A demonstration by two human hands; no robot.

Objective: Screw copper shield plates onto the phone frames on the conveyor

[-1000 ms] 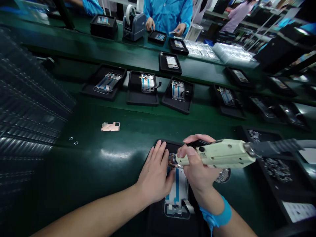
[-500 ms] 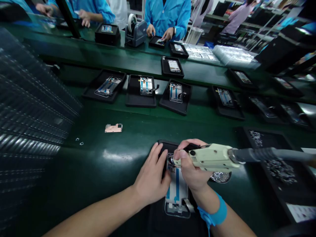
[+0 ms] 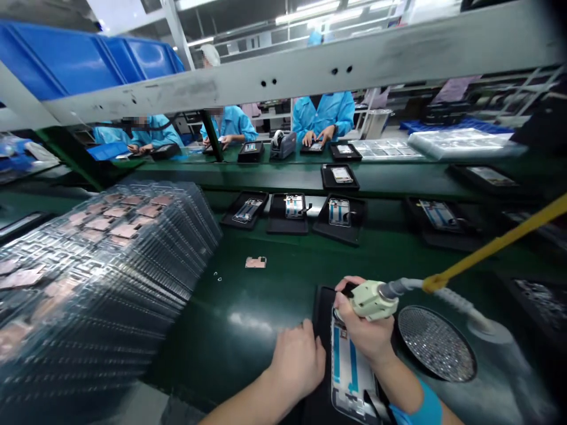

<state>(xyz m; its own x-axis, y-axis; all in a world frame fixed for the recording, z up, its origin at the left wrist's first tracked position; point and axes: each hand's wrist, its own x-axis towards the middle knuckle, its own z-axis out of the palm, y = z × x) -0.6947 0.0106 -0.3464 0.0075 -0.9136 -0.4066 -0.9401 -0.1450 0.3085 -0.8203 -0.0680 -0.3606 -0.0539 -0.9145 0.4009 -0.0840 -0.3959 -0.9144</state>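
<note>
Working a hose tool [image 3: 371, 300] against the top of a phone frame [image 3: 349, 378] lying in a black tray [image 3: 322, 304], the right hand [image 3: 361, 330] is gripping tightly, the left hand [image 3: 296, 360] is resting loose beside it; this frame seems under way, with further frames [image 3: 339, 212] waiting in trays [image 3: 341, 236] ahead.

No legible text, labels or numbers, all too small or blurred.

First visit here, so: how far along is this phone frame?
Seemingly done: similar frames in black trays up the bench. In hand: the right hand holds a cream hose-fed tool over the blue-striped frame; the left hand beside it. Remaining: a copper plate on the green mat, and stacked clear trays of copper plates.
</note>
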